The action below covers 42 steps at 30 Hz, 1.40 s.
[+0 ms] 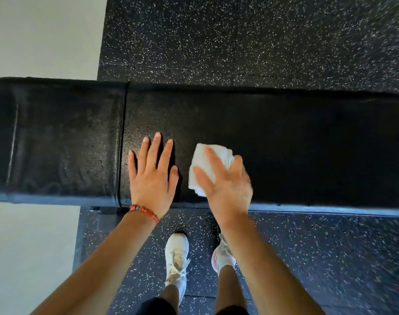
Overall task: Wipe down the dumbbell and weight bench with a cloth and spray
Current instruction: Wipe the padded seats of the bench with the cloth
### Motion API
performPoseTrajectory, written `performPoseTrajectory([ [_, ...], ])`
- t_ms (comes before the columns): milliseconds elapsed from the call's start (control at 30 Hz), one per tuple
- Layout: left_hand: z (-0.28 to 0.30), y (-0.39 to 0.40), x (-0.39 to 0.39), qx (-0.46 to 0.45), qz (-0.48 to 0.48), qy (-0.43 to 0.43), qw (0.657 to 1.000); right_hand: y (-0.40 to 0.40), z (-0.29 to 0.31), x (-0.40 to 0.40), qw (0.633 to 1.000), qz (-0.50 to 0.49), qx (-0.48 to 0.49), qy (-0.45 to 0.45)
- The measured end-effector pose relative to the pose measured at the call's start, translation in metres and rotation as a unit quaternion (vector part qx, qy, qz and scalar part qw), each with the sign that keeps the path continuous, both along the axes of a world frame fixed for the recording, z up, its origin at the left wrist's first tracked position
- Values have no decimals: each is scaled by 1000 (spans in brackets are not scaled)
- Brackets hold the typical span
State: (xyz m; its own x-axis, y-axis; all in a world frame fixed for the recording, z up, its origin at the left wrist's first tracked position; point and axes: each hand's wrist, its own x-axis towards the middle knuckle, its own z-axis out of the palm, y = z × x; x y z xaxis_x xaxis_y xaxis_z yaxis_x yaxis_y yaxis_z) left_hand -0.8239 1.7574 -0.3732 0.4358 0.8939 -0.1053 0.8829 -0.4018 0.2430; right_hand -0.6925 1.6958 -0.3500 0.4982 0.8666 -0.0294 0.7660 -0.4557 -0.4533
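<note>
A black padded weight bench (307, 144) runs across the view from left to right, with a seam between its two pads left of centre. My left hand (151, 173) lies flat on the long pad, fingers spread, holding nothing. Just to its right, my right hand (225, 180) presses a folded white cloth (203, 164) onto the pad near the front edge. The right hand looks slightly blurred. No dumbbell or spray bottle shows in the view.
Black rubber floor with white specks (262, 37) lies beyond and in front of the bench. A pale floor area (34, 30) fills the left side. My feet in white shoes (176, 258) stand close to the bench's front edge.
</note>
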Motion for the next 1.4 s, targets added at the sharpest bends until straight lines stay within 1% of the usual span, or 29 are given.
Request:
performPoseTrajectory([
  [67, -1, 0, -1, 0, -6, 2, 1000, -5, -1, 12, 999, 41, -2, -27],
  [100, -2, 1, -2, -1, -9, 3, 1000, -10, -2, 24, 999, 37, -20, -20],
  [167, -2, 1, -2, -2, -13, 3, 1000, -28, -2, 50, 996, -37, -78, 15],
  [233, -1, 1, 0, -1, -12, 1, 1000, -49, -3, 66, 988, -143, -63, 13],
  [300, 0, -1, 0, 0, -3, -9, 1000, -57, -1, 63, 981, -188, -44, 5],
  [367, 2, -3, 4, 8, 3, -27, 1000, -52, -1, 49, 983, -177, -38, 7],
  [500, 6, -12, 16, 14, -1, -50, 999, -46, -1, 9, 999, -30, -20, -27],
  [567, 7, -18, 23, 10, -12, -49, 999, -48, -3, 10, 999, 8, -6, -51],
  [633, 8, -24, 31, -1, -19, -46, 999, -56, -6, 28, 997, 41, -1, -66],
  [700, 10, -30, 41, -10, -29, -41, 999, -74, -6, 54, 997, 23, -10, -68],
  [800, 11, -35, 63, -12, -39, -40, 998, -102, -2, 99, 994, -91, -51, -23],
  [867, 11, -39, 81, -12, -40, -49, 998, -112, -1, 115, 989, -134, -69, -2],
  [1000, 8, -44, 116, -9, -25, -56, 998, -105, 3, 115, 988, -143, -63, 17],
  [1067, 6, -44, 128, -10, -15, -55, 998, -101, 6, 116, 990, -128, -51, 21],
  [1133, 2, -44, 133, -5, -15, -45, 999, -91, 4, 125, 994, -104, -34, 4],
  [1200, -3, -45, 133, 2, -19, -31, 999, -69, 1, 138, 994, -107, -27, -8],
  [1333, -4, -46, 133, 15, -23, -14, 1000, -13, -5, 169, 994, -110, -15, 1],
  [1400, -1, -45, 136, 16, -15, -15, 1000, -9, -6, 173, 994, -105, -10, -2],
])
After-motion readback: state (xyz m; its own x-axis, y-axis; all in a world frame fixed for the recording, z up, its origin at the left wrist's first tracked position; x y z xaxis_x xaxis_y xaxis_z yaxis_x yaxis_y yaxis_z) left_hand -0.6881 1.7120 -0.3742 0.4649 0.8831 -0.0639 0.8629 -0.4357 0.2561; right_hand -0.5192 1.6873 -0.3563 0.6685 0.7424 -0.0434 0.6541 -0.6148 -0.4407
